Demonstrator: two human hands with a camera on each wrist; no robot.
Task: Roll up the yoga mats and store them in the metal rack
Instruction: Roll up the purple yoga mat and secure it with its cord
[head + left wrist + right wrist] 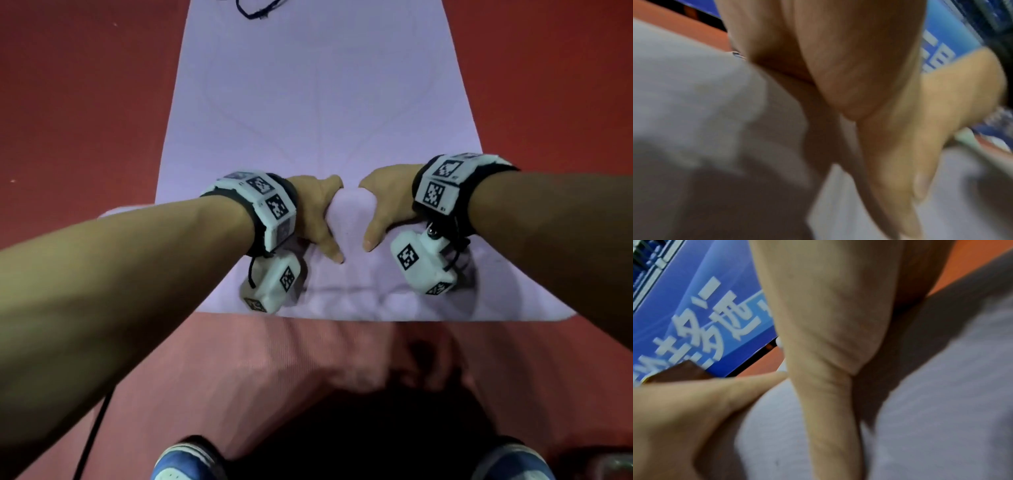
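white chinese characters, one reading 多, on blue banner [694, 313]

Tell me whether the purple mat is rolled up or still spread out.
Mostly spread: the purple mat lies flat ahead, with only its near end curled under the left hand and right hand.

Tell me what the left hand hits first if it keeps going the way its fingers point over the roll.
The left hand grips the rolled part of the lavender yoga mat, fingers curled over it and pointing away from the person. Straight on, it would likely meet only the flat unrolled mat; the dark cord lies much farther off.
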